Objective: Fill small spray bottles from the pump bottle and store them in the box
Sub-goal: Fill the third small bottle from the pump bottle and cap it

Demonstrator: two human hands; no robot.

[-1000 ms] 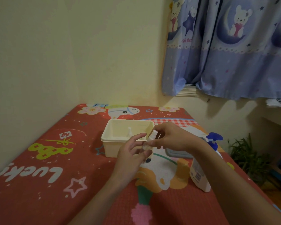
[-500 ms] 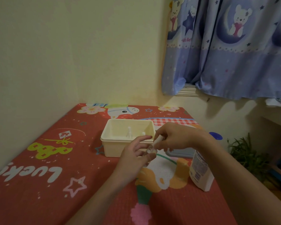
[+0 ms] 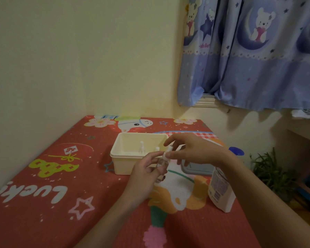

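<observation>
Here a red cartoon-print table cover [image 3: 43,185] fills the lower view, with a blue bear-print curtain [image 3: 258,59] hanging above right. On the cover sits a cream box [image 3: 122,158], open at the top, holding what look like two small spray bottles [image 3: 141,146], though they are too faint to be sure. Just right of the box lies a grey lid [image 3: 197,170], and nearer stands the pump bottle [image 3: 220,192], partly behind the right forearm. The left hand [image 3: 143,174] grips a clear small bottle [image 3: 162,164] in front of the box, fingers curled round it. The right hand [image 3: 195,151] pinches the white spray cap [image 3: 167,153] at the bottle's top.
</observation>
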